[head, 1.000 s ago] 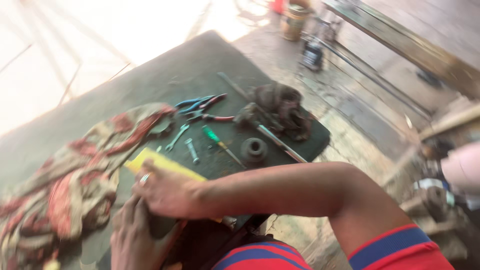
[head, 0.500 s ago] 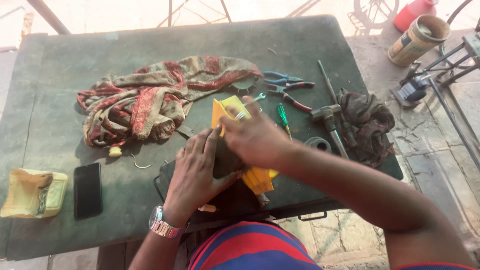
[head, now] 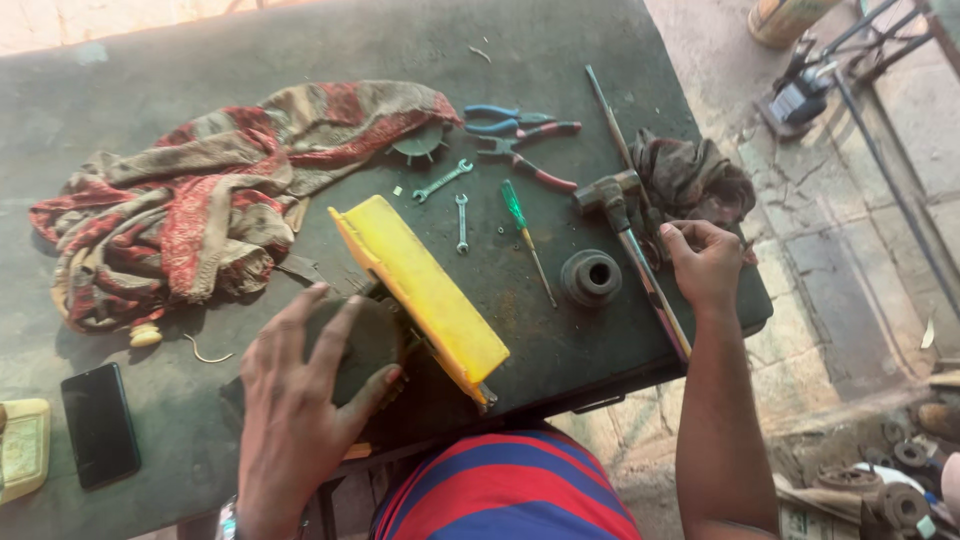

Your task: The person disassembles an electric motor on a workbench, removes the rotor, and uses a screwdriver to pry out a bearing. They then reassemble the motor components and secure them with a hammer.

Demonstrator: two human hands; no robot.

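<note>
Yellow casing [head: 425, 290], long axis upper-left to lower-right; left hand [head: 300, 400] grip around dark housing [head: 355, 340]; right hand [head: 705, 262] grip unclear.

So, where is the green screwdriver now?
In the head view, the green screwdriver lies on the table, between the small spanner and the hammer.

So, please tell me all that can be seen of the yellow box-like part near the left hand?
The yellow part is a long, flat, rectangular casing, apparently plastic, with a dirty surface and darker worn edges. It lies diagonally on the dark green table, one end towards the patterned cloth, the other near the table's front edge. A dark round component sits against its left side, and the left hand covers that component. The right hand is apart from it, by the hammer.
</note>
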